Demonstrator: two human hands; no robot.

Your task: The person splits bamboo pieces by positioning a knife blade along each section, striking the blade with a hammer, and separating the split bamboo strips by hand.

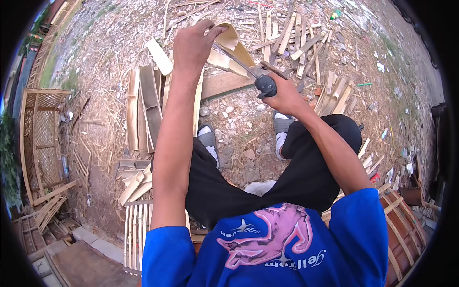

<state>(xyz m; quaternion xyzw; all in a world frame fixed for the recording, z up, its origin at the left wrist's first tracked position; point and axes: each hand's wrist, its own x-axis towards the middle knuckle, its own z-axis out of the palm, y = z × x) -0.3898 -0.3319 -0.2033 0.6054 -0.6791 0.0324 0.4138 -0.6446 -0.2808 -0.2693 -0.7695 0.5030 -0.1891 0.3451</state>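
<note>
My left hand [193,48] is raised in front of me, its fingers pinched on the upper end of a split bamboo piece [243,51], whose pale hollow inside shows. My right hand [285,94] is wrapped round a dark, cloth-bound handle [266,86]. From that handle a narrow metal blade [236,60] runs up and left, along the bamboo piece; whether it touches the bamboo I cannot tell. Below both hands a wooden board [222,86] lies on the ground before my feet.
Split bamboo lengths [151,103] lie at left. Thin bamboo strips [299,38] are scattered ahead, and a short stack [334,93] lies at right. A lattice bamboo frame [43,143] stands far left. Stones and litter cover the ground.
</note>
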